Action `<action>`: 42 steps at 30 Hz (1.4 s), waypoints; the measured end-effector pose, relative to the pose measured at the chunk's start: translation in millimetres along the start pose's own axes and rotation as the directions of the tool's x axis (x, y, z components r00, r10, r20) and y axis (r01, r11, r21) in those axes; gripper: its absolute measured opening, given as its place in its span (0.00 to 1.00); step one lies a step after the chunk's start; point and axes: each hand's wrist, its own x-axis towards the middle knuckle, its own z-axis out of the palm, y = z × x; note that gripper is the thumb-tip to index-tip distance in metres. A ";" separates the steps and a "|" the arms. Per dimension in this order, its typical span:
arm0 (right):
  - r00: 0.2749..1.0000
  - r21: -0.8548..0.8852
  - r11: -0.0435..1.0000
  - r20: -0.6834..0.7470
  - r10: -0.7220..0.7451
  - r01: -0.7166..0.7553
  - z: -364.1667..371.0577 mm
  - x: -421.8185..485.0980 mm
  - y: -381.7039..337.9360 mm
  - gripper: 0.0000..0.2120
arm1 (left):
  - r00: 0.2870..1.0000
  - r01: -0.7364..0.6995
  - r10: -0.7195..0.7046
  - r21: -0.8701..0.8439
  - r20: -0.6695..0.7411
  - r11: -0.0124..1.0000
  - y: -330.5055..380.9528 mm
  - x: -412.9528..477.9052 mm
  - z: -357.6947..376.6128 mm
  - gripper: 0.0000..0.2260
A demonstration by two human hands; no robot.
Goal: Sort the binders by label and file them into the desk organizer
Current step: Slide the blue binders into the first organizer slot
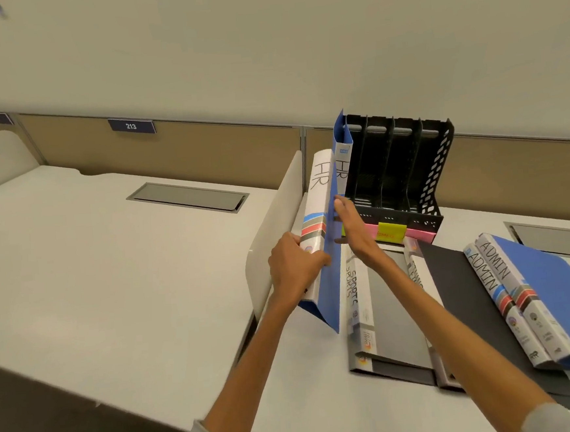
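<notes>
Together, 2 HR binders [322, 185] between left hand [294, 269], right hand [352, 227]

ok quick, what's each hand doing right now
Left hand: closed, gripping the tilted HR binder by its lower spine.
Right hand: open, fingers straight, fingertips by the base of the upright HR binder.

Two HR binders [317, 213], two ADMIN binders [500, 287], one organizer [439, 156].

One wide-angle head-worn camera looks forward and down from above the white desk [308, 405], close to the black desk organizer [399, 172]; the pale partition wall [263, 47] fills the upper frame.
</notes>
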 end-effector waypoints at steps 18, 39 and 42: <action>0.943 -0.170 0.932 -0.041 -0.330 0.319 -95.3 22.9 -166.3 0.23 | 0.905 -0.411 0.376 -0.174 -0.201 0.895 39.9 -12.0 60.8 0.23; 0.913 -0.430 0.829 -0.023 -0.407 0.358 -114.7 110.6 -206.2 0.04 | 0.874 -0.480 0.443 -0.215 -0.198 0.851 55.3 119.3 137.2 0.26; 0.914 -0.421 0.836 -0.037 -0.404 0.352 -113.4 137.1 -196.2 0.05 | 0.894 -0.447 0.422 -0.252 -0.149 0.858 55.5 143.3 144.1 0.27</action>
